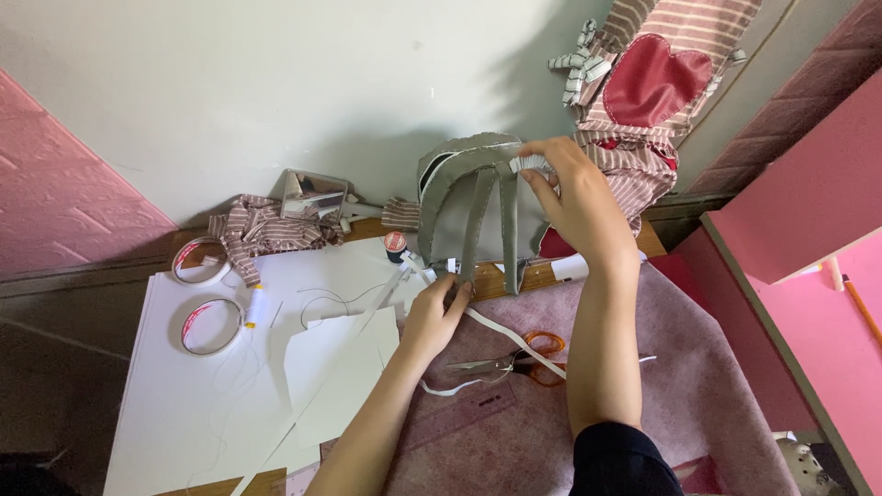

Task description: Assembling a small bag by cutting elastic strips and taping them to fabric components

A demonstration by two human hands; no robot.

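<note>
At far left of the table, on the white sheet (175,395): two rolls of tape lying flat — upper tape roll (199,260) near the back edge, lower tape roll (210,326) just in front; small yellow-white thread spool (254,306) lying beside the lower roll, loose thread trailing over the sheet.

Behind, w/ striped fabric scrap (266,230) bunching at the wall, a small square mirror (314,195) is leaning just right of it. Cut white paper pieces (340,363) are overlapping toward centre; red-topped spool (394,242) is standing near the back.

Centre: left hand (436,312) is pinching the lower end of a grey strap (476,225), fingers pressed together at the strap's tip, where white elastic band (514,340) is also running past and trailing over the mauve fabric (698,386). Grey bag piece (464,197) is standing upright at table's back edge, between both hands, straps hanging down its front.

Orange-handled scissors (519,358) are lying on the mauve fabric, betw. the forearms, blades pointing left.

Right: right hand (574,197) is gripping the bag's top edge, thumb & fingers closing on a small ribbed white piece (531,163) there. Behind it, striped bag w/ red heart patch (657,78) is hanging at the wall. Far right: pink cabinet (808,211).
</note>
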